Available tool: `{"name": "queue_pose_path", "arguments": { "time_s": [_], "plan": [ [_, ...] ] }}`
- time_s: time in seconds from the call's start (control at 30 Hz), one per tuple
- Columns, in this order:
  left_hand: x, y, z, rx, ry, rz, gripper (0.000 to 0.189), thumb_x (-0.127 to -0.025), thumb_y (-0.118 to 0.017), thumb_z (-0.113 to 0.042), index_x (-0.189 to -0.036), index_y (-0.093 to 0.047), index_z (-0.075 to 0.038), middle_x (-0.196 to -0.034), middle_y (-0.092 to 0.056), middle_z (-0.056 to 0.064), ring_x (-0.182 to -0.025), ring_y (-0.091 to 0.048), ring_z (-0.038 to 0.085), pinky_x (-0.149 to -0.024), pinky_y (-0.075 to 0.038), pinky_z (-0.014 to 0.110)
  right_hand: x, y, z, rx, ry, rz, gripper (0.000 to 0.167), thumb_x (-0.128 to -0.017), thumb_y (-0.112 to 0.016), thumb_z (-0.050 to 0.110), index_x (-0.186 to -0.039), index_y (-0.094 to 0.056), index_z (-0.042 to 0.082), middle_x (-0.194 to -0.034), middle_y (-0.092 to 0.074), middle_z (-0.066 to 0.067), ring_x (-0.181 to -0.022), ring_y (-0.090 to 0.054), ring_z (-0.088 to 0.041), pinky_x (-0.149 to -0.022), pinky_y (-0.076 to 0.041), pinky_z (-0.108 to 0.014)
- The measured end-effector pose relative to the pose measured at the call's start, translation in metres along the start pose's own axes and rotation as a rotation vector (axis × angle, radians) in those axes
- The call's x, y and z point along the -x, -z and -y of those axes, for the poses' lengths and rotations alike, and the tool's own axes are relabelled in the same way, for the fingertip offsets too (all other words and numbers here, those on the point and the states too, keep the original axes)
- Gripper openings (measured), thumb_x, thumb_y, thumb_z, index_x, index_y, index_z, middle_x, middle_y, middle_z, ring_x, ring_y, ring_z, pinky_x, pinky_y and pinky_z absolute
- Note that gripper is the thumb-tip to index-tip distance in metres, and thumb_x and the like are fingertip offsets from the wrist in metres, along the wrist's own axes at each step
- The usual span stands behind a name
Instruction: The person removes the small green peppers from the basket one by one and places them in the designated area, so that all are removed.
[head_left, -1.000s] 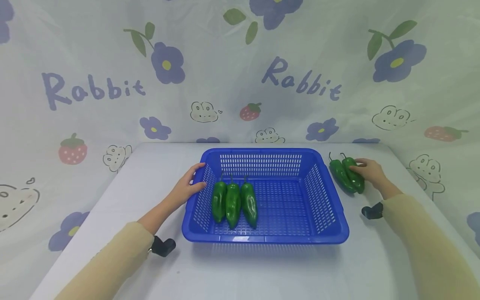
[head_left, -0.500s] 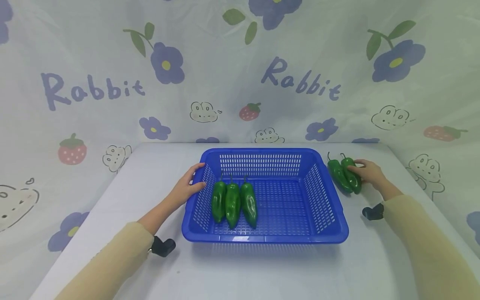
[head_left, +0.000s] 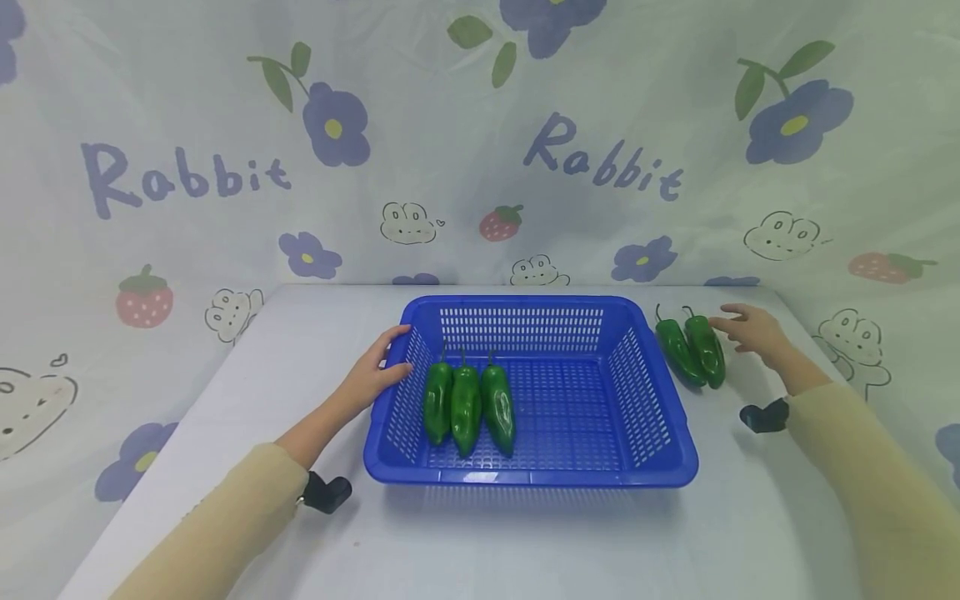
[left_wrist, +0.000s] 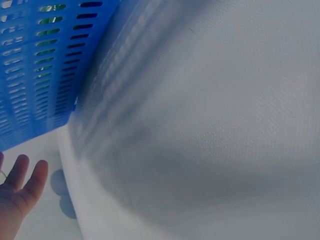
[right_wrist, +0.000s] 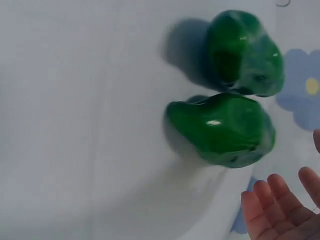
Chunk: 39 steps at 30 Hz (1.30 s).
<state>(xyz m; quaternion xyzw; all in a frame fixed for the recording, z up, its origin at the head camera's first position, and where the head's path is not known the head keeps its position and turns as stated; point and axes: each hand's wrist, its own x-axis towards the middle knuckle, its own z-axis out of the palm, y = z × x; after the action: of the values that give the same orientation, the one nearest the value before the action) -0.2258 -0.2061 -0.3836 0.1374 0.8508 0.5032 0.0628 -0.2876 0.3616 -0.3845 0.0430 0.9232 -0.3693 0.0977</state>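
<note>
A blue plastic basket [head_left: 528, 477] stands on the white table. Three green peppers [head_left: 467, 408] lie side by side in its left half, stems toward the back. My left hand [head_left: 372, 371] touches the basket's left rim; in the left wrist view its fingers [left_wrist: 36, 182] look spread and fairly straight. Two more green peppers lie against each other outside the basket at the right, a left one [head_left: 681, 352] and a right one [head_left: 705, 350]. Just right of them is my right hand [head_left: 757, 333], fingers extended and holding nothing. The right wrist view shows that hand beside the nearer pepper [right_wrist: 227, 130].
The white table [head_left: 247, 400] extends left of the basket and in front of it. A patterned cloth [head_left: 465, 125] with flowers and rabbits hangs behind. Dark wrist cameras sit on the left wrist [head_left: 327, 493] and the right wrist [head_left: 765, 416].
My right hand first nudged the two peppers slightly left, then let go of the right one and moved a little right, away from it. My left hand and the basket stay put.
</note>
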Motion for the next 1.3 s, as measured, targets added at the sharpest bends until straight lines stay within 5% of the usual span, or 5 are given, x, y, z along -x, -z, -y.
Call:
{"name": "queue_pose_path", "arguments": {
  "time_s": [0.23,0.57,0.7,0.87,1.3],
  "plan": [
    [0.000,0.000,0.000,-0.006,-0.001,0.000,0.064,-0.086,-0.050,-0.016,-0.143,-0.022,-0.010,-0.134,-0.035,0.032,-0.112,-0.046,0.048,-0.075,-0.054,0.048,0.007,0.011,0.020,-0.208,0.091,-0.038,0.081,-0.089,-0.050,0.045,-0.143,-0.016,-0.005,-0.133,-0.035,-0.036,-0.112,-0.045,-0.046,-0.073,-0.055,-0.029],
    [0.000,-0.001,0.000,-0.005,0.003,-0.002,0.064,-0.087,-0.050,-0.017,-0.143,-0.022,-0.010,-0.136,-0.034,0.031,-0.114,-0.045,0.047,-0.077,-0.053,0.049,0.029,0.011,0.079,-0.162,0.109,0.013,0.079,-0.092,-0.046,0.044,-0.145,-0.009,-0.001,-0.139,-0.030,-0.033,-0.119,-0.042,-0.042,-0.076,-0.053,-0.022],
    [0.000,-0.001,0.000,-0.006,0.003,-0.002,0.063,-0.087,-0.050,-0.017,-0.143,-0.021,-0.011,-0.137,-0.033,0.031,-0.115,-0.044,0.048,-0.078,-0.053,0.049,0.036,0.006,0.100,-0.185,0.134,0.046,0.077,-0.092,-0.048,0.042,-0.146,-0.011,0.001,-0.139,-0.031,-0.032,-0.101,-0.058,-0.018,-0.076,-0.053,-0.021],
    [0.000,-0.001,0.000,-0.005,0.004,0.002,0.063,-0.087,-0.050,-0.017,-0.143,-0.021,-0.011,-0.138,-0.032,0.031,-0.116,-0.043,0.048,-0.078,-0.053,0.050,0.043,-0.001,0.122,-0.273,0.175,0.101,0.072,-0.093,-0.050,0.032,-0.145,-0.011,0.000,-0.138,-0.031,-0.032,-0.078,-0.053,0.009,-0.075,-0.054,-0.021],
    [-0.001,-0.001,0.002,0.015,-0.005,0.006,0.063,-0.088,-0.049,-0.016,-0.144,-0.020,-0.011,-0.137,-0.031,0.032,-0.115,-0.044,0.049,-0.077,-0.053,0.049,0.053,-0.032,0.173,-0.332,0.221,0.233,0.066,-0.093,-0.053,0.026,-0.144,-0.019,0.003,-0.138,-0.035,-0.027,-0.120,-0.042,-0.044,-0.084,-0.052,-0.038]
  ]
}}
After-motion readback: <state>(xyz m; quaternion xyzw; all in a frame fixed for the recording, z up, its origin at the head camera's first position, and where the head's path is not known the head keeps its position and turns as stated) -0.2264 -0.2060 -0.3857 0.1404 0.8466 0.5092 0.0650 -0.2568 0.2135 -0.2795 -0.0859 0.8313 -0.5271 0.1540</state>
